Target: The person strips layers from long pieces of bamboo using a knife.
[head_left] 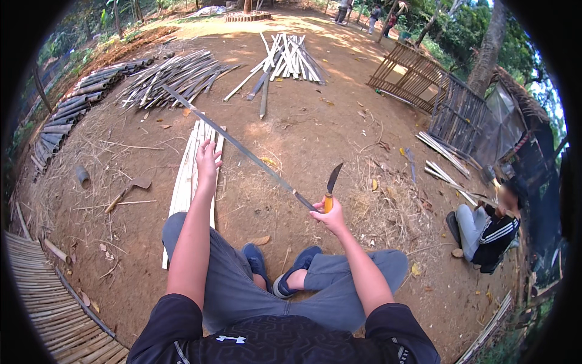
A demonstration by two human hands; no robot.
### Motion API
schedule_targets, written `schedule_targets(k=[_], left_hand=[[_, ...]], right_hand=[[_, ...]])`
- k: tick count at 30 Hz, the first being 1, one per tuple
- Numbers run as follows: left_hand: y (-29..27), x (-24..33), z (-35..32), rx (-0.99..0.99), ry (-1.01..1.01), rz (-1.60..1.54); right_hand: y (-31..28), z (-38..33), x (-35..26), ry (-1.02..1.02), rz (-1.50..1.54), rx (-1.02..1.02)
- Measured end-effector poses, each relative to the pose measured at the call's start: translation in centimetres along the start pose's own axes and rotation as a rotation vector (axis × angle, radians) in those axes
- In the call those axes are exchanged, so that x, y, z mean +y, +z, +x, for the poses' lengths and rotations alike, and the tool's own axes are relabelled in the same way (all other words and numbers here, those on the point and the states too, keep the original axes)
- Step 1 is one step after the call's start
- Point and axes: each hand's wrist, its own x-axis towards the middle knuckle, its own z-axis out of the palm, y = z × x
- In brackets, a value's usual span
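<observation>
Dark shirt nearest camera, bottom centre. By size from there: brown dirt ground across mid-frame; grey trousers lower centre, knees apart; pale strip stack on the ground left of centre, partly behind the left forearm. Long strip is the piece in play: flat, greyish, likely split bamboo, running diagonally from upper left down to just right of centre. Expect light for its length, stiff on edge, springy across the flat, far end prone to whip. Surface probably smooth, slight slip; edges may be sharp or splintery, and it could split along the grain. Best hold: flat faces between thumb and fingers, second support near mid-length, don't slide skin along the edges. On the hands: right hand, right of centre, is closed around the strip's near end plus a knife; left hand, left of centre, is open, fingers up just below the strip, can't tell if touching. Knife is smallest: orange handle, dark blade pointing up; should be rigid and light, handle-only grip.
</observation>
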Motion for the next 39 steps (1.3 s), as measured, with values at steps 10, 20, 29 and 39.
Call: schedule_targets(k=[10,20,29,39], left_hand=[[4.5,-3.2,-4.3,-0.61,-0.029,0.352],[4.5,-2.7,-5.6,-0.725,0.047,0.466],[5.2,-4.0,-6.9,-0.864,0.027,0.612],[6.2,-3.2,-8.0,-1.033,-0.312,0.624]], right_hand=[[2.0,2.4,-2.3,-0.036,0.007,0.288],[4.1,1.0,2.6,0.36,-0.027,0.253],[7.7,0.7,-0.7,0.315,0.241,0.325],[10.8,4.0,-3.0,0.154,0.029,0.237]])
